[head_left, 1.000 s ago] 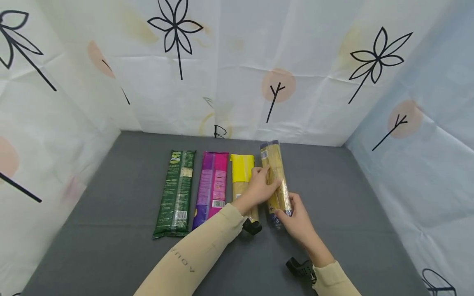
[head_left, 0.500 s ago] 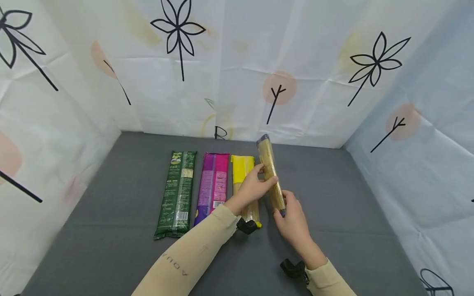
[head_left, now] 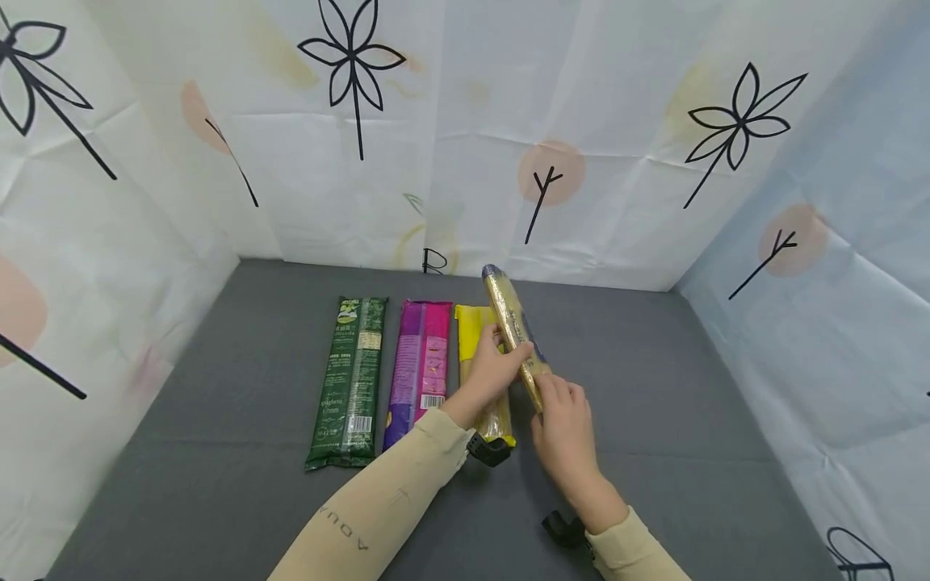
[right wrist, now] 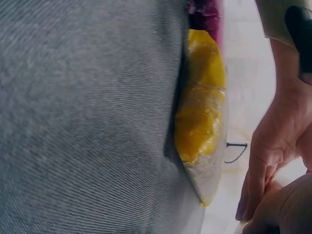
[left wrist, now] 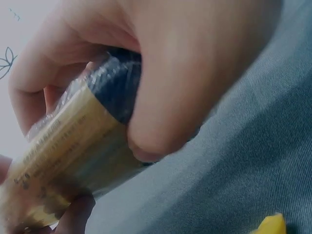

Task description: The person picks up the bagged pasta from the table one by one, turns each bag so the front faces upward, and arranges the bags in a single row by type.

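A clear pack of spaghetti (head_left: 506, 308) with dark blue ends is raised at a slant, its far end leaning left. My left hand (head_left: 492, 373) grips it around the middle, thumb on the near side. Lower down, my right hand (head_left: 567, 432) holds the near end, fingers over the top. The left wrist view shows printed text on the pack (left wrist: 73, 141) and its blue band under the left thumb. Just left lies a yellow-topped pasta pack (head_left: 471, 323), partly covered by the left hand; the right wrist view shows the yellow pack's end (right wrist: 202, 107).
A purple and pink pack (head_left: 417, 363) and a dark green spaghetti pack (head_left: 349, 379) lie in a row farther left on the grey table (head_left: 654, 387). White patterned cloth (head_left: 472, 105) hangs around the back and sides. The left forearm passes over the purple pack's near end.
The spaghetti pack has been lifted and turned about its length, its far end swinging left. My right hand has shifted slightly left, its fingers now over the pack. The other packs stay put.
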Motion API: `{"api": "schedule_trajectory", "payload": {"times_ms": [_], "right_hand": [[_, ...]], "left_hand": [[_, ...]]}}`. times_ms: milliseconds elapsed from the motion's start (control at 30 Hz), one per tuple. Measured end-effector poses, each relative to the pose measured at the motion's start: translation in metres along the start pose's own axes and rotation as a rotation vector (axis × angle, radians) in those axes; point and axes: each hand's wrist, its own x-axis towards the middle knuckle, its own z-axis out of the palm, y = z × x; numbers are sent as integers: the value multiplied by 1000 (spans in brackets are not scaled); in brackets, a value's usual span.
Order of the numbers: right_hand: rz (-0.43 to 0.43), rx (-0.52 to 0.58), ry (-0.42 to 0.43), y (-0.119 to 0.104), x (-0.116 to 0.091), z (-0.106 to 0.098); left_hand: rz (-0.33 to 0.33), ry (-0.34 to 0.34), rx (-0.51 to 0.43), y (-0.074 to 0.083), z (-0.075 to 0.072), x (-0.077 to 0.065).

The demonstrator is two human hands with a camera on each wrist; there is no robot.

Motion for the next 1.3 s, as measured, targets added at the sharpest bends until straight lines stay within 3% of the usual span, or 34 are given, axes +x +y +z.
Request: {"api": "schedule_trajectory", "payload": {"times_ms": [133, 333, 500, 867, 1133, 1300], "right_hand": [[-54, -47, 21, -1, -2, 3], [-102, -38, 37, -1, -4, 5], [-103, 35, -33, 0, -6, 5], [11, 346, -207, 9, -3, -9], [104, 435, -235, 13, 0, -9], [229, 491, -253, 17, 2, -8]], "left_hand": [[-14, 19, -36, -1, -1, 1], [-24, 50, -4, -3, -4, 3], [-40, 68, -10, -2, -9, 1], [-36, 57, -5, 2, -15, -4], [-70, 71, 3, 0, -19, -3], [-51, 57, -64, -1, -20, -3]]}}
